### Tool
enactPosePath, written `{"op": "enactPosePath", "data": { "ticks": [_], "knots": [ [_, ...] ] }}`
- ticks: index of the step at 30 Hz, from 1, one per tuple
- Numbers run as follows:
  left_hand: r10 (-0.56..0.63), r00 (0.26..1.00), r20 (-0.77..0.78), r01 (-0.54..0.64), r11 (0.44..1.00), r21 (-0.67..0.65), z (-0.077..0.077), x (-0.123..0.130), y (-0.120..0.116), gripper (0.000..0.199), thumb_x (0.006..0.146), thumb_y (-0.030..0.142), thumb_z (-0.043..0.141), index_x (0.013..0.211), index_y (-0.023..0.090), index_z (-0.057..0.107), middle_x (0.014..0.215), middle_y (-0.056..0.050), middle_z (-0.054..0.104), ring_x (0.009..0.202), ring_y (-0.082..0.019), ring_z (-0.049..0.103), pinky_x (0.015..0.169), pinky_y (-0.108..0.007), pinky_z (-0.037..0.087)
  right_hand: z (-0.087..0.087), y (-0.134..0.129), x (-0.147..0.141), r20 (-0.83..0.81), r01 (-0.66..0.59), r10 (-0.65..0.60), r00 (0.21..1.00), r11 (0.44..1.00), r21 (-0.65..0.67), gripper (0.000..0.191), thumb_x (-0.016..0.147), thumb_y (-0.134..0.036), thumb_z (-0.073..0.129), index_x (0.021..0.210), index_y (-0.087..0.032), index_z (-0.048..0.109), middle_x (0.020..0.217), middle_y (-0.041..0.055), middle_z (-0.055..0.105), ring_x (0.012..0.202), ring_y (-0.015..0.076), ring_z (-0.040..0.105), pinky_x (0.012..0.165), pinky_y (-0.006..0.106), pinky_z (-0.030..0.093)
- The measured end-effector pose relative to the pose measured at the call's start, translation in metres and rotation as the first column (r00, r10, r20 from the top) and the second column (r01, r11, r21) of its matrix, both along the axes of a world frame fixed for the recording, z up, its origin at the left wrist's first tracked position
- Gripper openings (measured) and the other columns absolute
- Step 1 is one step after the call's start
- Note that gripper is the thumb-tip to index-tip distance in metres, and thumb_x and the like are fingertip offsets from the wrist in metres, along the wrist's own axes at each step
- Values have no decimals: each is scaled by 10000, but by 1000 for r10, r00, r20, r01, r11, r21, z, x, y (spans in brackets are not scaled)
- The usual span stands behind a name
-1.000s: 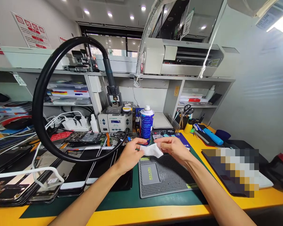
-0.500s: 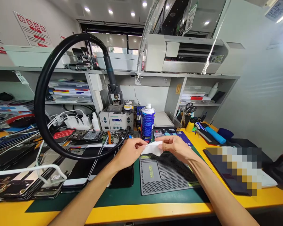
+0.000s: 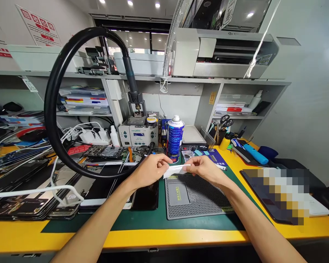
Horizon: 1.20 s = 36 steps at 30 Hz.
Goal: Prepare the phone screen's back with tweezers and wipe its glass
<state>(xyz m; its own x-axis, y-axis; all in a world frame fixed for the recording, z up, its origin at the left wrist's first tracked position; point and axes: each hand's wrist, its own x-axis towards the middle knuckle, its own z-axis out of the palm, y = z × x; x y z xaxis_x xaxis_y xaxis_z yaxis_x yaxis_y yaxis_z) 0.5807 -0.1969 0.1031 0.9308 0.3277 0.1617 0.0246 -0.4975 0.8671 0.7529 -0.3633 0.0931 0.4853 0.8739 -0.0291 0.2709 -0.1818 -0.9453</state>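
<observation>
A small white cloth or tissue (image 3: 177,170) is stretched between my two hands, above the top edge of a grey perforated mat (image 3: 203,201). My left hand (image 3: 152,168) pinches its left end, fingers curled. On its right end, my right hand (image 3: 203,168) closes thumb and fingers. Just behind the hands stands a blue spray can (image 3: 175,138), upright with a white nozzle. The mat lies on a green work surface (image 3: 142,223).
Phones and phone parts (image 3: 24,201) cover the left side. A black hose (image 3: 50,109) loops up from the grey hot-air station (image 3: 138,136). At right lie a dark tablet-like slab (image 3: 263,197) and a blue tool (image 3: 256,154); scissors (image 3: 226,121) stand in a holder.
The white cloth is now flatter and narrower between my hands. The view has shifted a little, with the shelf and printer higher in the frame.
</observation>
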Motion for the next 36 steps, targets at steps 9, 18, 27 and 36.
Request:
{"op": "enactPosePath", "data": {
  "ticks": [9,18,27,36],
  "knots": [
    [10,999,-49,-13,998,-63,-2,3,8,187,831,233,631,980,140,694,732,-6,636,688,-137,562,631,-262,404,3,-3,1,-265,-11,22,964,999,42,357,726,-472,762,730,-129,665,743,43,624,665,133,545,613,273,468],
    [32,989,-144,-64,974,-220,-4,6,-3,182,860,183,625,1032,124,639,613,43,569,482,-84,490,398,-178,345,-6,1,2,-224,9,-9,975,1000,1,356,740,-445,749,732,-90,724,670,63,640,589,127,552,551,263,482],
    [78,983,-168,-132,933,-334,-8,14,-22,166,919,219,610,1049,115,597,742,4,638,521,-79,555,385,-158,394,-4,4,-15,-24,-55,55,998,998,2,343,816,-430,650,713,-110,717,662,40,642,566,121,542,560,262,483],
    [118,984,-133,-142,972,-185,-9,12,-15,163,930,265,588,947,121,663,695,16,606,517,-82,527,428,-188,400,-5,6,-15,1,66,-66,998,997,39,313,827,-413,612,651,-155,597,629,12,592,520,115,526,512,247,432]
  ]
}}
